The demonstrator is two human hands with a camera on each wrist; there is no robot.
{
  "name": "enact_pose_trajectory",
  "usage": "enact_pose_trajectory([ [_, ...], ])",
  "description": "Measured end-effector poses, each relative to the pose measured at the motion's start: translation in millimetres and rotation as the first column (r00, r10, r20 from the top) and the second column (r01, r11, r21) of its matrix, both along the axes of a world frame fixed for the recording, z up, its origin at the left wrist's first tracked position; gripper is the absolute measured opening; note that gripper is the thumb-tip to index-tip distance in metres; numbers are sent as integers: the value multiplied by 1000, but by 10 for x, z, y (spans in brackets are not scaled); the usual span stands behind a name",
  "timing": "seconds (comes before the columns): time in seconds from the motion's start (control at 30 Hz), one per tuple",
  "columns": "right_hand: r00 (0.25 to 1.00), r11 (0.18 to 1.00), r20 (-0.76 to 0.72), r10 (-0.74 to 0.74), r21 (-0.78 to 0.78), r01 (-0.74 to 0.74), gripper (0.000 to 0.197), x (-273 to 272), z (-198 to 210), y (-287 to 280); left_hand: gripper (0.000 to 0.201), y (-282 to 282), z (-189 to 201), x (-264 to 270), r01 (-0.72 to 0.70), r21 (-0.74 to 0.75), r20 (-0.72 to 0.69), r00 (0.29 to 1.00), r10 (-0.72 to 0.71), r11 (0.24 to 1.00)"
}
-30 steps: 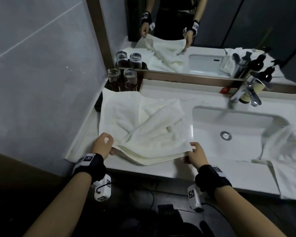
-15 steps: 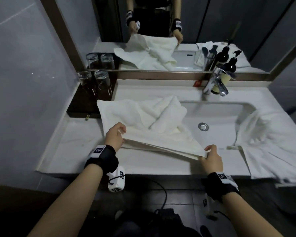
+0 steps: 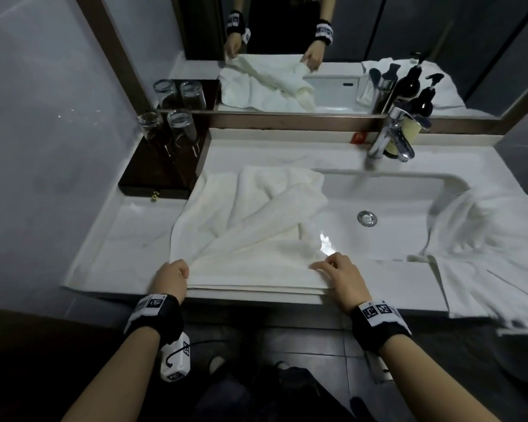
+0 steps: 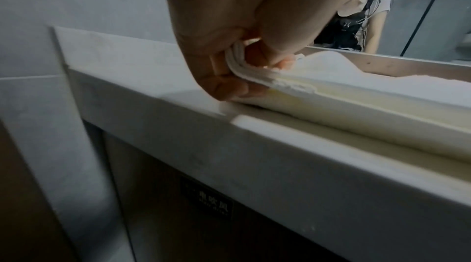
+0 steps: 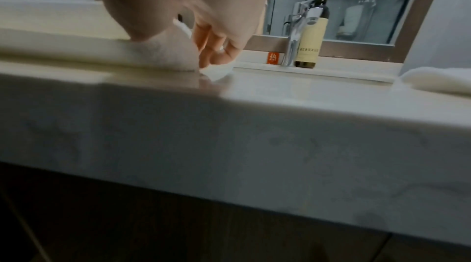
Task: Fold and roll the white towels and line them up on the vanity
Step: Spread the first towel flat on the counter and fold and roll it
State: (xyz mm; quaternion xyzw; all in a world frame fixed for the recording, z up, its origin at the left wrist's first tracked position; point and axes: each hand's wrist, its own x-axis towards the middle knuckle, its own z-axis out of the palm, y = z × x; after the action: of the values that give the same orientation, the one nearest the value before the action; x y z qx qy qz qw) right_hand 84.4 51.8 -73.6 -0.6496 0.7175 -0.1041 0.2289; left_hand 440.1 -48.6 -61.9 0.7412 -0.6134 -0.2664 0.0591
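A white towel (image 3: 250, 226) lies rumpled and doubled over on the white vanity (image 3: 110, 260), left of the sink, its near edge along the counter's front. My left hand (image 3: 173, 277) grips the towel's near left corner; in the left wrist view the fingers (image 4: 229, 85) curl round the stacked layers of the towel (image 4: 356, 89). My right hand (image 3: 339, 271) pinches the near right corner; in the right wrist view its fingertips (image 5: 211, 58) press the towel (image 5: 127, 52) onto the counter. A second white towel (image 3: 485, 248) lies crumpled right of the basin.
The sink basin (image 3: 409, 208) with its drain sits mid-counter, a chrome tap (image 3: 390, 138) and pump bottles (image 3: 415, 86) behind it. Two upturned glasses (image 3: 168, 129) stand on a dark tray (image 3: 159, 175) at the back left. A mirror runs along the back wall.
Both hands have lowered the towel's near edge from mid-air onto the counter's front edge, and the towel has shifted right toward the sink.
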Motion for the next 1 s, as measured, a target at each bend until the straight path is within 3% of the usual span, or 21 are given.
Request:
enact_pose_trajectory([
  [0.07,996,998,-59,67,11,-66,53,-51,47,11,36,4,45,10,33,24,29,999,-34,999],
  [0.13,993,991,-19,116,65,-115,54,-120,124,-23,32,-51,118,57,24,56,39,999,-26,998],
  [0.2,993,986,-12,115,124,-113,45,-151,227,-122,26,-174,191,110,10,70,54,998,-14,997],
  [0.27,999,996,16,39,76,-40,32,-124,343,-302,23,-332,259,137,-19,58,42,999,16,998],
  [0.33,990,995,105,-98,15,97,30,-64,421,-525,15,-492,315,125,-44,30,23,999,43,999],
  [0.4,953,973,198,-228,6,232,25,4,454,-773,7,-678,342,89,-20,29,-1,1000,20,999],
  [0.5,919,948,245,-310,-1,320,17,98,475,-1129,10,-1002,369,-7,53,21,-28,998,-53,998],
  [0.67,940,944,105,-324,-30,329,51,100,541,-1709,9,-1538,421,-176,163,-20,-100,981,-164,986],
  [0.8,932,922,-30,-360,142,361,64,48,549,-2057,15,-1909,442,-251,219,-58,-47,974,-222,974],
  [0.9,907,875,-73,-415,240,419,57,40,516,-2199,22,-2106,443,-305,293,-53,29,956,-292,955],
  [1.0,904,877,-63,-423,222,426,37,46,483,-2275,32,-2256,433,-414,384,-37,72,922,-380,923],
])
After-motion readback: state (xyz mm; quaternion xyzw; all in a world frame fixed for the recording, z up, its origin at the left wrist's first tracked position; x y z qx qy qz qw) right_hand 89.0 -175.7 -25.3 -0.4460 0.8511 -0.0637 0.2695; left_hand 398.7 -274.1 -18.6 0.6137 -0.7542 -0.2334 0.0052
